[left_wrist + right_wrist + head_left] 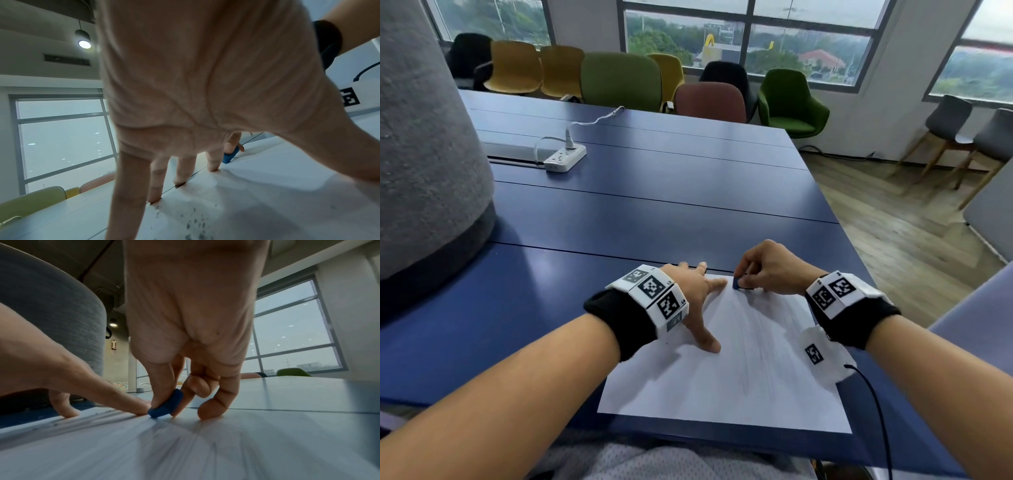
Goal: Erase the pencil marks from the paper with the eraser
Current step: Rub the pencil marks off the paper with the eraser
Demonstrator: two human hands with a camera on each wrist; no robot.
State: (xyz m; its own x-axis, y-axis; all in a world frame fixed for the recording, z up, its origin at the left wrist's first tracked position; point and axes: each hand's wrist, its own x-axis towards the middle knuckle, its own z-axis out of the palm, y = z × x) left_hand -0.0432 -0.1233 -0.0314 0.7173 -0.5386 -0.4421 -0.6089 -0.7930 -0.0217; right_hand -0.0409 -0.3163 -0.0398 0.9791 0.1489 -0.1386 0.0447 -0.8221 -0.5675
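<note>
Holding now: your right hand [770, 270] pinches the blue eraser [739, 283] between thumb and forefinger, and its lower edge touches the paper [722, 387] at the far edge of the sheet.
Left hand: your left hand [693, 291] is spread flat, fingers straight, pressing the sheet on its far left part; the forefinger tip lies just beside the eraser.
Paper: it lies at the near edge of the blue table [654, 192], a little turned, with its near right corner reaching the table edge.
Marks: faint grey pencil marks [756, 349] run as long strokes from the far edge toward you, in the middle of the sheet.
Key relation: the marks lie on the near side of the eraser, and their long axis points toward your body, so I judge the coming stroke must pull along them toward you, away from the pressing fingers.
Nearer hand: the right one, already on the strokes.
Risk: the sheet may wrinkle if the left hand lifts.
Crumbs: dark eraser crumbs [195, 222] lie near the left little finger.
</note>
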